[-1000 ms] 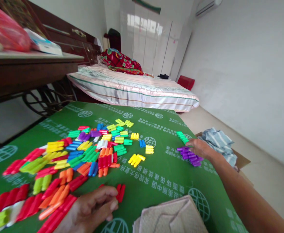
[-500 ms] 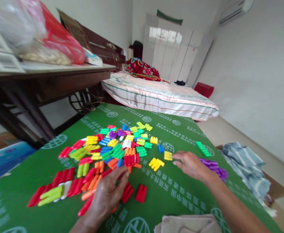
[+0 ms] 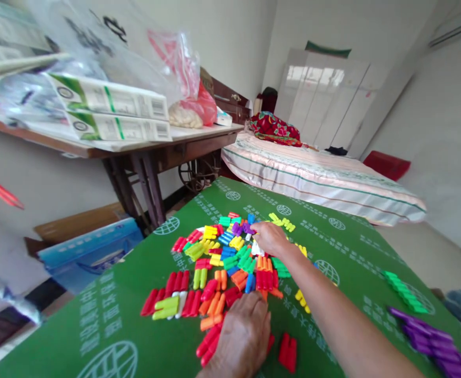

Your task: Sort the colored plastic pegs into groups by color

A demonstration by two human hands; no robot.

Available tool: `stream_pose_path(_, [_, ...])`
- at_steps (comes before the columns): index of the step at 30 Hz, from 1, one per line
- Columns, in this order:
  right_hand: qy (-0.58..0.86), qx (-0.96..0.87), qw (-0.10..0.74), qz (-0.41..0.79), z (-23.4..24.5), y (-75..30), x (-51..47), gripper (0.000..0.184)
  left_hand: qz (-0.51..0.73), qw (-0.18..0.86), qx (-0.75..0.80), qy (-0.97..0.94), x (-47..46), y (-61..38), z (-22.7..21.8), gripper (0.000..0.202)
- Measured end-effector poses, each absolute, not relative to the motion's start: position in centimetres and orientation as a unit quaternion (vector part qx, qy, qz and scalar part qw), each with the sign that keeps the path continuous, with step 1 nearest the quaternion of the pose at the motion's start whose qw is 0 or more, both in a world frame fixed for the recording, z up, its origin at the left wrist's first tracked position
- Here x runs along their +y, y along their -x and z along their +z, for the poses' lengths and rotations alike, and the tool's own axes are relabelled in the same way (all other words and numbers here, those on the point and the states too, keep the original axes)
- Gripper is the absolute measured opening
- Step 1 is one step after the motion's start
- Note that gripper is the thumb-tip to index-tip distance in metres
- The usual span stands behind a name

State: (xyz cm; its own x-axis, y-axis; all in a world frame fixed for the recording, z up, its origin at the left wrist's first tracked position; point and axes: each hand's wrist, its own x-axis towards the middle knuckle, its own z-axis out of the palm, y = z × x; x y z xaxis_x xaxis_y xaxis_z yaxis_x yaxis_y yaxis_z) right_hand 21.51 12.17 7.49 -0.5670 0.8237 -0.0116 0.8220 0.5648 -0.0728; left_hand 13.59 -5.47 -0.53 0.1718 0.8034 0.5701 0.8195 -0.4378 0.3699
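A heap of small coloured plastic pieces (image 3: 218, 268) lies spread on a green printed table cover (image 3: 136, 310). My right hand (image 3: 269, 237) reaches across to the far side of the heap, fingers curled over purple and white pieces there; what it grips is hidden. My left hand (image 3: 244, 336) rests palm down on red and orange pieces at the near edge of the heap, fingers flat. A row of purple pieces (image 3: 431, 336) and a row of green pieces (image 3: 404, 291) lie apart at the right. A lone red piece (image 3: 288, 352) lies near my left hand.
A wooden table (image 3: 144, 152) with boxes and plastic bags stands at the left, a blue box (image 3: 88, 252) on the floor beneath it. A bed (image 3: 321, 178) with a striped cover lies beyond the green cover. White wardrobe doors stand at the back.
The view has swung left. My right hand has left the purple row, crossed the cover and reached the far side of the heap. My left hand has slid forward onto the red pieces.
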Motion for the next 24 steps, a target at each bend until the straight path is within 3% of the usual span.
stream_pose_path(4, [0.486, -0.873, -0.01, 0.03, 6.6, -18.1, 14.1, 0.035, -0.354, 0.016, -0.536, 0.766, -5.6, -13.7, -1.0, 0.02])
stream_pose_path(8, [0.5, -0.865, -0.019, 0.027, 6.1, -17.0, 14.9, 0.028, -0.363, 0.006, -0.535, 0.763, -5.5, -13.7, -1.1, 0.019])
stream_pose_path(15, [0.506, -0.862, 0.024, 0.027, 7.9, -19.4, 12.3, 0.028, -0.434, -0.029, -0.505, 0.746, -4.5, -13.1, -1.6, 0.019])
stream_pose_path(18, [0.499, -0.863, 0.071, 0.026, 8.9, -21.6, 8.8, 0.032, -0.466, -0.129, -0.545, 0.685, -3.6, -12.7, -1.2, 0.027])
stream_pose_path(24, [0.437, -0.858, 0.26, 0.067, 7.7, -26.7, -0.2, 0.027, -0.526, -0.372, -0.561, 0.519, -3.1, -12.5, 1.4, 0.072])
